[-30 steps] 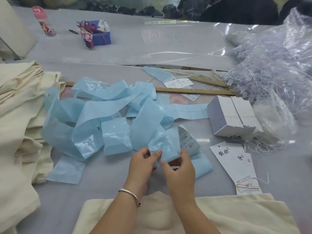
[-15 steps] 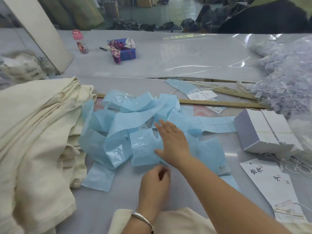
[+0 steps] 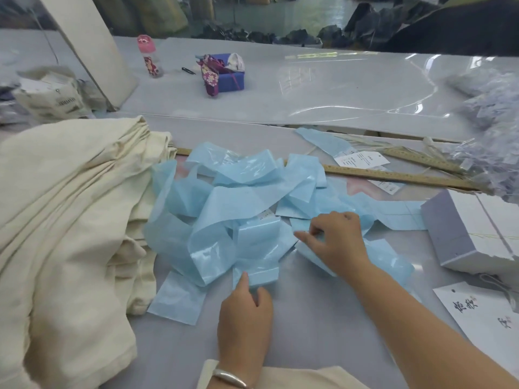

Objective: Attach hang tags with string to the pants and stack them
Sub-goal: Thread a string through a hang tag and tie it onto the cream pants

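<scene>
A heap of light blue backing strips (image 3: 238,203) covers the middle of the grey table (image 3: 309,318). My right hand (image 3: 334,240) reaches into the heap's right side and pinches a small blue-and-white sticker piece (image 3: 302,227). My left hand (image 3: 244,313), with a silver bracelet, touches the heap's near edge with its thumb and fingers; its grip is hard to read. A stack of cream pants (image 3: 64,220) lies at the left, and another cream pair (image 3: 303,379) lies at the near edge. A printed white hang tag (image 3: 483,315) lies at the right.
A bundled block of white tags (image 3: 474,237) sits at the right, below a bag of plastic strings (image 3: 494,153). A wooden ruler (image 3: 393,175) lies behind the heap. Farther back stand a pink-capped bottle (image 3: 150,56) and a blue box (image 3: 227,75).
The view has tilted up and left. My hands have parted: the right hand went forward into the blue heap and now pinches a piece, while the left stays at the near edge.
</scene>
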`<state>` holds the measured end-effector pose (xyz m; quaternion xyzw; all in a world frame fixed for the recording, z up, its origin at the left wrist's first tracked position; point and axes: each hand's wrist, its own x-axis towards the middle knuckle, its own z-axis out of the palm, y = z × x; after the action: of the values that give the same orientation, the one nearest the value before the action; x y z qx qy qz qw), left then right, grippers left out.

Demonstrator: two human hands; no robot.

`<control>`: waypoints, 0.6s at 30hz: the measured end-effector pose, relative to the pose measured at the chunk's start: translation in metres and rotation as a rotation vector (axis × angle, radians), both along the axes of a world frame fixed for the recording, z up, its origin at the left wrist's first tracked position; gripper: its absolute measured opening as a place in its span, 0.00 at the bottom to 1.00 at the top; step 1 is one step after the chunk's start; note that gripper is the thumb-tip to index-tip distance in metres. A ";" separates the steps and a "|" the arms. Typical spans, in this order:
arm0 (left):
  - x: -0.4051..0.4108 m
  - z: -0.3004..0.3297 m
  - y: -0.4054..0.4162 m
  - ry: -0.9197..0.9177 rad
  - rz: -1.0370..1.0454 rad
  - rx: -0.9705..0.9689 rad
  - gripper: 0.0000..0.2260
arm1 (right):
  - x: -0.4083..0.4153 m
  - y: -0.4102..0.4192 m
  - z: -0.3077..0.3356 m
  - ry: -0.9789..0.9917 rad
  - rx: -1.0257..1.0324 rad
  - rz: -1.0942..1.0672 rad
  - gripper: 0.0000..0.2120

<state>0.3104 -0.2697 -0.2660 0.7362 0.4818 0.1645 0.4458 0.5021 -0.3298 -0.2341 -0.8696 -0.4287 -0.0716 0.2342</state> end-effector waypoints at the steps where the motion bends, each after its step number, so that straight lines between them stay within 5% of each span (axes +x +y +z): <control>1: -0.001 0.000 0.001 0.005 -0.003 0.012 0.25 | -0.001 -0.004 0.007 0.050 0.156 -0.020 0.23; 6: 0.001 0.013 -0.002 -0.160 -0.049 0.070 0.16 | -0.027 -0.033 0.030 0.500 0.964 -0.230 0.25; 8: 0.009 0.020 -0.011 -0.294 -0.042 -0.112 0.06 | -0.042 -0.043 0.034 0.614 1.145 -0.196 0.20; 12: 0.040 0.034 -0.021 -0.466 -0.040 -0.714 0.11 | -0.073 -0.055 0.029 0.743 1.198 -0.103 0.17; 15: 0.062 0.036 -0.016 -0.425 -0.114 -0.895 0.12 | -0.080 -0.064 0.023 0.741 1.110 -0.129 0.14; 18: 0.075 0.041 -0.019 -0.316 -0.309 -1.050 0.16 | -0.066 -0.074 0.028 1.104 1.281 -0.208 0.09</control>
<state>0.3857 -0.2887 -0.2253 0.4444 0.3131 -0.0559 0.8375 0.4364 -0.4036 -0.2057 -0.5144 -0.0478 0.1130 0.8487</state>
